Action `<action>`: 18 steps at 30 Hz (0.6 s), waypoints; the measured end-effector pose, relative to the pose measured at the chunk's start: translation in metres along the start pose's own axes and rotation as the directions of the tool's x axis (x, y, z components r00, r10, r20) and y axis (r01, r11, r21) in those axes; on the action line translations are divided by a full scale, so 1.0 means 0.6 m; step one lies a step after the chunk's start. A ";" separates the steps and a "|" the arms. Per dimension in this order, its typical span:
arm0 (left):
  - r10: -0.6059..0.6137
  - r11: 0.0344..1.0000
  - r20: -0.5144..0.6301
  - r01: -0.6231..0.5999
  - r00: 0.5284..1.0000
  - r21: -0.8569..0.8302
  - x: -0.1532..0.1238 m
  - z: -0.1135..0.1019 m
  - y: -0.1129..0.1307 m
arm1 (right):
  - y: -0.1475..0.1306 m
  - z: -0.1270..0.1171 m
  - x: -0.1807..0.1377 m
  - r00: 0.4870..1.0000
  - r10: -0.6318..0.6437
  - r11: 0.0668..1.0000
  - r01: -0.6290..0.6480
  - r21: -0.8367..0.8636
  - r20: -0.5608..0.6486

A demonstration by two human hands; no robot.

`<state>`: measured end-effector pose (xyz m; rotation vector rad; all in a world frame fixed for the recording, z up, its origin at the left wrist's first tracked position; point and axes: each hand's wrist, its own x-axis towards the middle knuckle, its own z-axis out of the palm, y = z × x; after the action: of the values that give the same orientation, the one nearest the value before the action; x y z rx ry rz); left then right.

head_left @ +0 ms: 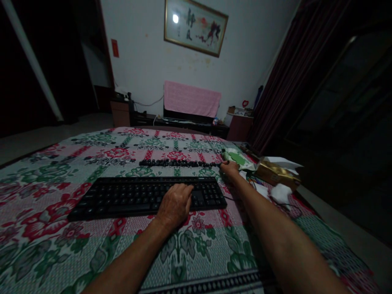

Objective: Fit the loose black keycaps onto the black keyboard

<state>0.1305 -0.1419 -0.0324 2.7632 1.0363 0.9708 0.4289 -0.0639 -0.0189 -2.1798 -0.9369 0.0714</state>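
Observation:
A black keyboard (pixel 128 196) lies across the patterned cloth in front of me. My left hand (pixel 176 202) rests on its keys right of the middle, fingers lying over them and holding nothing. Beyond the keyboard runs a long row of small black keycaps (pixel 171 163). At the right end of that row is my right hand (pixel 230 167), its fingers closed around a small black piece that looks like a keycap. Those fingertips are partly hidden by the hand itself.
Right of my right hand lie a green and white packet (pixel 237 158), a gold box (pixel 272 172) and crumpled white tissue (pixel 281 193), with thin cables nearby. The floral cloth (pixel 101 249) covers the table. A pink towel (pixel 192 99) hangs at the far wall.

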 end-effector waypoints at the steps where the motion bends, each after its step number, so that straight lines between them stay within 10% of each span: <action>1: 0.000 1.000 0.002 0.000 1.000 -0.002 0.000 0.000 0.001 | 0.002 0.002 0.005 1.000 -0.003 1.000 0.003 -0.031 -0.004; 18: -0.092 0.991 -0.013 0.093 0.996 0.092 0.008 -0.009 -0.016 | 0.001 0.016 0.015 0.999 0.028 0.973 -0.033 -0.227 -0.026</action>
<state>0.1244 -0.1324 -0.0279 2.7565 1.2292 0.9474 0.4323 -0.0524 -0.0241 -2.4001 -0.9375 -0.0481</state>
